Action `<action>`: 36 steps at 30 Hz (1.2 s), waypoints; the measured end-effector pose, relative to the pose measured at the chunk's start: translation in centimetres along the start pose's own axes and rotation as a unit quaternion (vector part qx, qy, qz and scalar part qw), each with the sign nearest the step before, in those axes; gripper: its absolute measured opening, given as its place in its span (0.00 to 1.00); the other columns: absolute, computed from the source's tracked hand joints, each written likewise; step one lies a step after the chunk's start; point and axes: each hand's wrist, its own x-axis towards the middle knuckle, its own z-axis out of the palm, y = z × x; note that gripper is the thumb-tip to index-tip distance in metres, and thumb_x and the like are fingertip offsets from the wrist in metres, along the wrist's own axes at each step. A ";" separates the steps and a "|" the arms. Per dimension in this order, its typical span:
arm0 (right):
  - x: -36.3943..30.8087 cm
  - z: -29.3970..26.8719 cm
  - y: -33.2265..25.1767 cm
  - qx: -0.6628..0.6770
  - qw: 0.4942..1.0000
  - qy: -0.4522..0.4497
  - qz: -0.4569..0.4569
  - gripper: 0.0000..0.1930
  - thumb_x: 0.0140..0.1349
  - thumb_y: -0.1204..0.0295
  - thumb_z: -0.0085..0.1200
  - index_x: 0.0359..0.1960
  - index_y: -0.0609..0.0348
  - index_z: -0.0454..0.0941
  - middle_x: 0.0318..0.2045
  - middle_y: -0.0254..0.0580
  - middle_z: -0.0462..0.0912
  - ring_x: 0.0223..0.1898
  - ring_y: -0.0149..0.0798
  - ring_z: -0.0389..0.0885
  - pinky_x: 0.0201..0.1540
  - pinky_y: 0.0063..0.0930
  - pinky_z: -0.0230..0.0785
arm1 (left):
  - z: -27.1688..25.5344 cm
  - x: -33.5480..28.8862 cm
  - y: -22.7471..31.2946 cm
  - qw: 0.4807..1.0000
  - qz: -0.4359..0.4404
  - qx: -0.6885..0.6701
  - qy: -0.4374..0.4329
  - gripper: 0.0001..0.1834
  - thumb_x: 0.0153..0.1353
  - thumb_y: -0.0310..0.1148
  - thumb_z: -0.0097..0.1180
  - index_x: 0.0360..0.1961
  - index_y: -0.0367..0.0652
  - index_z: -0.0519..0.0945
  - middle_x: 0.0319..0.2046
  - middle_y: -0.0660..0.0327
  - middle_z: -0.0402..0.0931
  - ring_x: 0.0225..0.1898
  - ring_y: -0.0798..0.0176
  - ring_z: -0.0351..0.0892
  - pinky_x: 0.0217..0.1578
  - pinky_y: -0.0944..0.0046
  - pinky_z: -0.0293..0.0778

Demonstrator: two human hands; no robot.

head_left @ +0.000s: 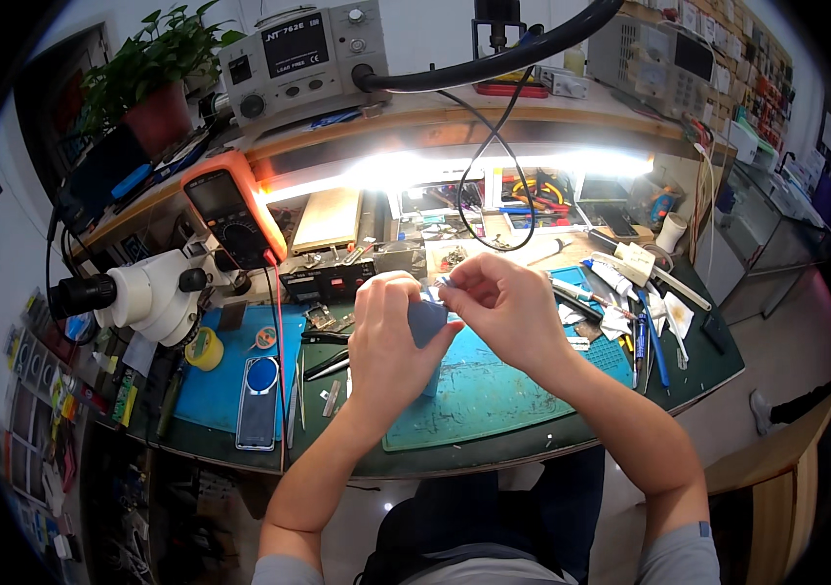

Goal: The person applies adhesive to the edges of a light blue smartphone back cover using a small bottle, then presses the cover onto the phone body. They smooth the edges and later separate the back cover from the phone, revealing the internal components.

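1. Closest to me on the left, a blue panel (257,415) with a round disc lies on a blue mat (211,402). Red and black leads (280,380) hang between it and the person's left hand, with black-handled pliers (326,365) also in between.
2. Over the teal mat (494,390) in the middle, the left hand (383,327) holds a blue-grey slab (425,320) firmly between thumb and fingers. The right hand (505,304) bunches its fingertips at the slab's far edge; I cannot tell whether they have closed on anything.
3. The slab looks flat, matt and straight-sided, tilted up, partly hidden by the left hand.
4. To the right, a blue tool (653,341) and crumpled tissue (677,314) crowd the bench.
5. On the left stand a yellow tub (205,351), its contents unclear to me, a white microscope (147,292) and, farther, an orange multimeter (264,226).
6. Farther back, a looped black cable (462,185) hangs before compartment trays; the right-hand tray (496,185) holds yellow, red and blue tools.
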 end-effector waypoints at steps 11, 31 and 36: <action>-0.2 -0.3 0.2 -0.042 0.999 0.009 -0.033 0.08 0.63 0.70 0.65 0.38 0.61 0.85 0.30 0.42 0.89 0.30 0.38 0.88 0.37 0.32 0.79 | 0.3 0.2 0.6 1.000 0.003 0.015 -0.006 0.29 0.47 0.34 0.78 0.44 0.41 0.71 0.46 0.55 0.74 0.49 0.46 0.73 0.47 0.49 0.74; -0.7 -7.1 1.6 -0.121 0.977 -0.149 0.086 0.11 0.65 0.73 0.64 0.44 0.70 0.85 0.31 0.45 0.89 0.36 0.31 0.90 0.41 0.26 0.82 | 5.3 -1.7 0.5 0.998 0.021 0.025 -0.057 0.51 0.48 0.43 0.78 0.68 0.35 0.63 0.53 0.47 0.73 0.54 0.43 0.74 0.55 0.47 0.71; -5.4 -8.0 6.4 0.046 0.967 -0.136 0.210 0.11 0.66 0.71 0.64 0.41 0.71 0.84 0.30 0.45 0.90 0.33 0.31 0.90 0.38 0.24 0.82 | 6.2 -2.6 0.7 0.987 0.081 0.004 -0.138 0.48 0.43 0.43 0.79 0.65 0.40 0.71 0.49 0.53 0.74 0.49 0.48 0.74 0.51 0.50 0.70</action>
